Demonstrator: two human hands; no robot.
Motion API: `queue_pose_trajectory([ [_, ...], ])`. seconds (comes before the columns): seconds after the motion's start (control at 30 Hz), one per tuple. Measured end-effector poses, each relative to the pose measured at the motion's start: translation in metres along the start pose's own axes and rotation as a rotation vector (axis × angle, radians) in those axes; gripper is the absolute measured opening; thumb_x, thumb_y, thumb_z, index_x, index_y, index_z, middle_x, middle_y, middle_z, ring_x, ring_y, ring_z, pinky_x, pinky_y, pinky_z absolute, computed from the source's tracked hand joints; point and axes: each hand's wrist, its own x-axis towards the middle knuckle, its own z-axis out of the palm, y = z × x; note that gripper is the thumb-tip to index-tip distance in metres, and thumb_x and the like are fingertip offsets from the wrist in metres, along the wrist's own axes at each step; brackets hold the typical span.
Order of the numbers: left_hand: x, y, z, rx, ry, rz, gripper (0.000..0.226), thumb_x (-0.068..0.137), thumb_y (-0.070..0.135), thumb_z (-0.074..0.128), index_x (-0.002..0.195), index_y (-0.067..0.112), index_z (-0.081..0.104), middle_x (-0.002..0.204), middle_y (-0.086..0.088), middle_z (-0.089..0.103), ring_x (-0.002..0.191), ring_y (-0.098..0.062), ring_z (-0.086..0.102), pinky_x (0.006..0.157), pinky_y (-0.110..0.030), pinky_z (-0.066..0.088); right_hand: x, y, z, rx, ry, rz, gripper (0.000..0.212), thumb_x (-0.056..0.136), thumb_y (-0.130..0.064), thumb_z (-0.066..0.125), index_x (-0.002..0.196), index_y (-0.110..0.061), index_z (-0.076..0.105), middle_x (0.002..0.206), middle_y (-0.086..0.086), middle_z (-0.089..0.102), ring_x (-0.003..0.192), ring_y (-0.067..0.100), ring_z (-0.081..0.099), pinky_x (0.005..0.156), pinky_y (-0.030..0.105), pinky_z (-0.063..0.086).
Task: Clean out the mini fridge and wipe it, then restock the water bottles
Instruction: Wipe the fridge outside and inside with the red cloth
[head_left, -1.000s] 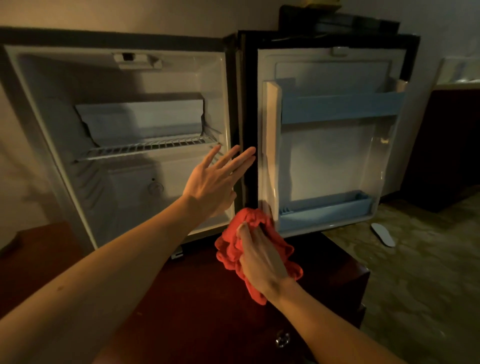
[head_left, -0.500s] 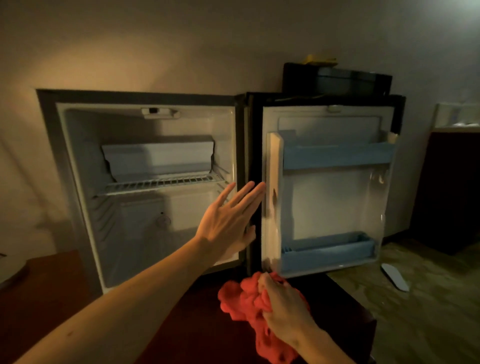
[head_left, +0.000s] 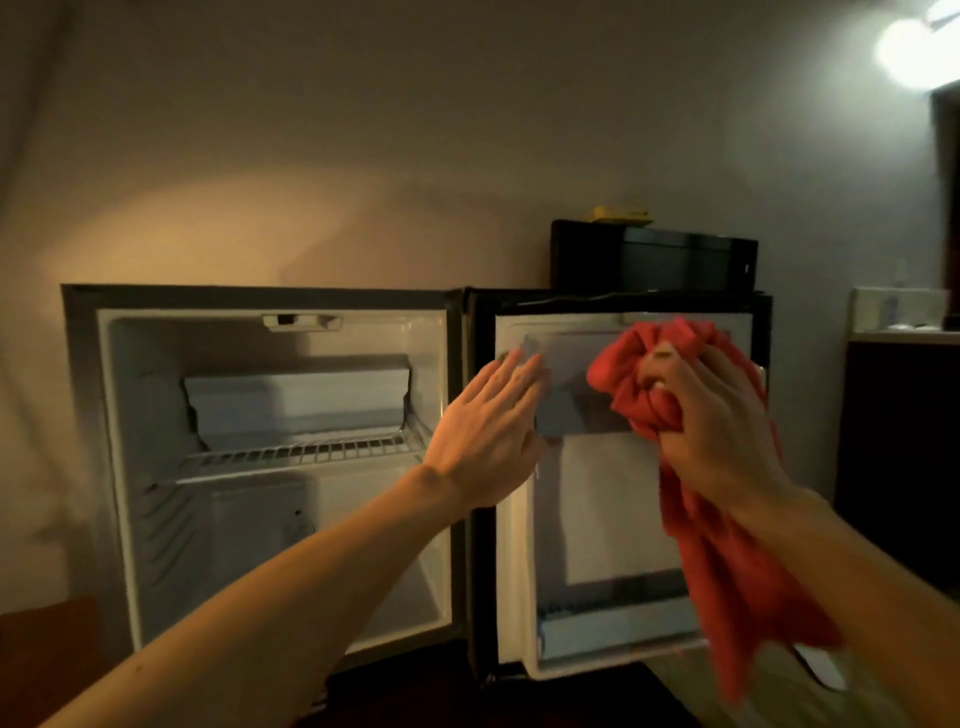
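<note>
Fingers (head_left: 670, 374) of the right hand (head_left: 717, 431) clench a red cloth (head_left: 727, 545) against the open fridge door (head_left: 613, 525); left hand (head_left: 483, 431) flat, fingers together, beside the empty mini fridge (head_left: 270, 467).

A black box-shaped appliance (head_left: 670, 262) stands behind the open door, a small yellow object (head_left: 618, 213) on top of it. A bright ceiling light (head_left: 917, 49) glares at upper right.

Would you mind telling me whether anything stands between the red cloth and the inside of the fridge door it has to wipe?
Nothing visible does. The right hand holds the red cloth bunched against the upper part of the open fridge door, and the left hand is spread flat beside it, off to the left.
</note>
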Motion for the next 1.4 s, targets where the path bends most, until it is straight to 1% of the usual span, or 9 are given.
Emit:
queue_pose_trajectory([
  [0.1,0.006,-0.012,0.003,-0.009,0.007,0.069,0.055,0.092,0.03,0.035,0.142,0.013,0.049,0.15,-0.009,0.044,0.145,-0.021,0.03,0.123,-0.03,0.01,0.047,0.001,0.007,-0.159,-0.098,-0.177,0.056,0.063,0.001,0.072,0.114,-0.017,0.057,0.124,0.012,0.06,0.115,0.035,0.051,0.087,0.05,0.049],
  [0.23,0.005,-0.014,0.0,-0.071,0.056,0.099,0.051,0.09,0.024,0.04,0.138,0.011,0.054,0.146,-0.009,0.048,0.143,-0.019,0.033,0.121,-0.022,0.005,0.092,-0.005,0.025,-0.346,-0.299,-0.344,0.082,0.051,-0.003,0.083,0.126,-0.02,0.052,0.127,0.009,0.062,0.12,0.032,0.05,0.09,0.049,0.047],
  [0.4,-0.001,-0.016,0.004,-0.124,0.06,0.086,0.054,0.09,0.024,0.037,0.142,0.013,0.049,0.15,-0.008,0.043,0.145,-0.019,0.029,0.122,-0.033,0.019,0.098,-0.018,0.05,-0.398,-0.286,-0.533,0.062,0.07,-0.013,0.075,0.128,-0.018,0.054,0.125,0.01,0.063,0.122,0.031,0.053,0.088,0.045,0.047],
  [0.5,0.0,-0.017,0.003,-0.145,0.057,0.092,0.055,0.087,0.023,0.045,0.141,0.011,0.049,0.149,-0.008,0.044,0.145,-0.018,0.029,0.122,-0.03,0.018,0.095,-0.017,0.051,-0.41,-0.256,-0.516,0.05,0.079,-0.015,0.061,0.128,-0.016,0.056,0.123,0.01,0.065,0.12,0.029,0.056,0.086,0.043,0.047],
  [0.67,0.001,-0.013,-0.006,-0.122,0.074,0.095,0.055,0.084,0.029,0.05,0.137,0.014,0.05,0.141,-0.006,0.052,0.138,-0.019,0.039,0.119,-0.026,0.018,0.078,0.009,0.029,-0.556,-0.358,-0.388,0.054,0.08,-0.013,0.043,0.135,-0.016,0.048,0.124,0.008,0.064,0.121,0.028,0.053,0.091,0.043,0.044],
  [0.83,0.002,-0.005,-0.005,-0.102,0.06,0.052,0.053,0.086,0.045,0.043,0.128,0.016,0.055,0.135,-0.005,0.056,0.133,-0.019,0.043,0.114,-0.028,0.023,0.059,0.026,0.017,-0.559,-0.474,-0.194,0.079,0.064,-0.011,0.074,0.137,-0.019,0.044,0.123,0.007,0.063,0.12,0.029,0.05,0.092,0.045,0.044],
  [1.1,-0.001,-0.009,-0.004,-0.131,0.096,0.075,0.052,0.084,0.048,0.046,0.125,0.016,0.056,0.137,-0.001,0.054,0.135,-0.017,0.041,0.115,-0.029,0.031,0.09,-0.021,0.038,-0.494,-0.394,-0.364,0.077,0.071,-0.022,0.08,0.139,-0.012,0.044,0.132,0.013,0.059,0.128,0.031,0.047,0.096,0.045,0.045],
  [1.27,-0.005,-0.012,-0.008,-0.129,0.136,0.063,0.046,0.083,0.048,0.049,0.115,0.017,0.057,0.129,-0.002,0.058,0.127,-0.014,0.044,0.107,-0.022,0.03,0.083,-0.012,0.021,-0.557,-0.399,-0.309,0.067,0.074,-0.017,0.071,0.136,-0.012,0.047,0.126,0.012,0.062,0.125,0.03,0.049,0.093,0.045,0.044],
  [1.4,-0.007,-0.012,-0.006,-0.144,0.147,0.053,0.047,0.083,0.048,0.053,0.117,0.016,0.057,0.131,-0.003,0.057,0.131,-0.016,0.043,0.104,-0.024,0.032,0.074,0.007,0.004,-0.618,-0.459,-0.247,0.076,0.066,-0.019,0.08,0.134,-0.015,0.046,0.125,0.008,0.062,0.123,0.029,0.048,0.093,0.045,0.043],
])
